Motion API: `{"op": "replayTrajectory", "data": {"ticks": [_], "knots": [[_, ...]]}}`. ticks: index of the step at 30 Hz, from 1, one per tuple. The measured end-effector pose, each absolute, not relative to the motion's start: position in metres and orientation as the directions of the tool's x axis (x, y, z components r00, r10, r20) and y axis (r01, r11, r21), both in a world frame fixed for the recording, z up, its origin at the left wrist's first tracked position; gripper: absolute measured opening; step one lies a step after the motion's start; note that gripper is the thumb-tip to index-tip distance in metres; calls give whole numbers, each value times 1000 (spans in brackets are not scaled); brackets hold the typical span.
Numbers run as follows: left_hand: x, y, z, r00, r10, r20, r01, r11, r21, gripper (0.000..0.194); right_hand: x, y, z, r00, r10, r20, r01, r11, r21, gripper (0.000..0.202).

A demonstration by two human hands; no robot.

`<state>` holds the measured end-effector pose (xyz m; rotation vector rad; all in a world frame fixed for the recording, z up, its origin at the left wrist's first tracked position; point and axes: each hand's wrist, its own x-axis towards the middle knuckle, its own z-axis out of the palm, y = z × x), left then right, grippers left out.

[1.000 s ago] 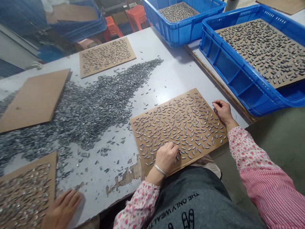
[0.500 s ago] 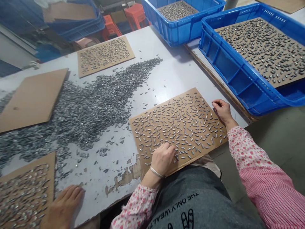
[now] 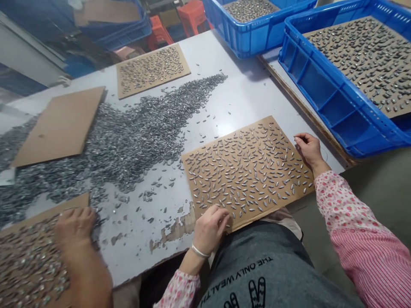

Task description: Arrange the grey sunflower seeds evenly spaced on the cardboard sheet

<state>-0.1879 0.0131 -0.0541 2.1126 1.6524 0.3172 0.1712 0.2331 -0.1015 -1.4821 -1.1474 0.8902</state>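
A brown cardboard sheet [image 3: 210, 155] lies at the front of the white table, covered with small spindle-shaped metal pieces [image 3: 253, 164] spread apart. Over its near left corner is my left hand [image 3: 210, 226], fingers curled and pinched; whether a piece sits between the fingertips I cannot make out. At the sheet's right edge my right hand [image 3: 310, 150] rests with thumb and forefinger closed together. Anything in that pinch is too small to see. A large heap of the same metal pieces [image 3: 138, 132] stretches across the table beyond the sheet.
At lower left, another person's hand [image 3: 75, 224] is over a second filled sheet [image 3: 32, 256]. A bare board [image 3: 61, 124] lies on the heap, with a filled board [image 3: 154, 68] behind it. Blue crates [image 3: 324, 94] holding filled sheets stand at right. Red stools [image 3: 192, 18] are beyond.
My left hand has drawn back toward the sheet's near left corner. My right hand stays by the right edge. The other person's hand has moved onto the lower-left sheet. The view has shifted slightly.
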Motion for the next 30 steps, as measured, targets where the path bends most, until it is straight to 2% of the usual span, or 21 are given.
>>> {"op": "replayTrajectory", "data": {"ticks": [5,13,21,30], "knots": [[-179,7,-45,247,967,-62,880,-197,432,26,179,237,-111,268,961,67,263,-6,-965,18],[-143,30,-54,330,942,-62,921,-307,241,19,187,240,-122,271,960,72,248,3,-969,21],[-139,34,-61,356,927,-118,925,-332,182,16,184,239,-117,275,959,72,243,3,-970,20],[-135,35,-67,357,932,-56,927,-347,141,18,184,238,-118,269,960,81,274,4,-962,19]]}}
